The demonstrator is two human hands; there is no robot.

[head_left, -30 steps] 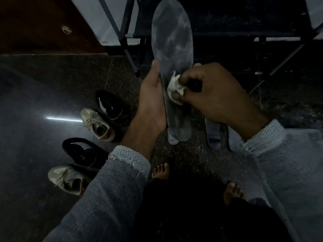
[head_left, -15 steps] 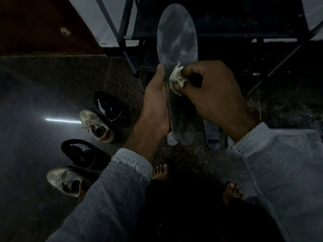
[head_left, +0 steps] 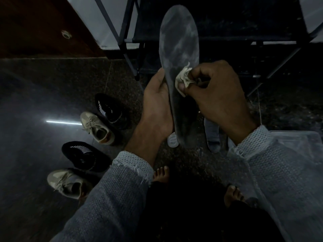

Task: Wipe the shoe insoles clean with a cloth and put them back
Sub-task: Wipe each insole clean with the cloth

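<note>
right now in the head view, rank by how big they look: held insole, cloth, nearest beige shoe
1. held insole, though it's nearer the camera
2. nearest beige shoe
3. cloth, a small wad

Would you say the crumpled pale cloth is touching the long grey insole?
Touching: the head view shows the crumpled pale cloth, pinched in the right hand, pressed against the long grey insole.

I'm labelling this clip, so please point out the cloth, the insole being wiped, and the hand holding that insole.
cloth (head_left: 183, 79), head view, middle of the crumpled wad.
insole (head_left: 179, 37), head view, upper blotchy face.
left hand (head_left: 157, 100), head view, back of the palm beside the insole's edge.
</note>
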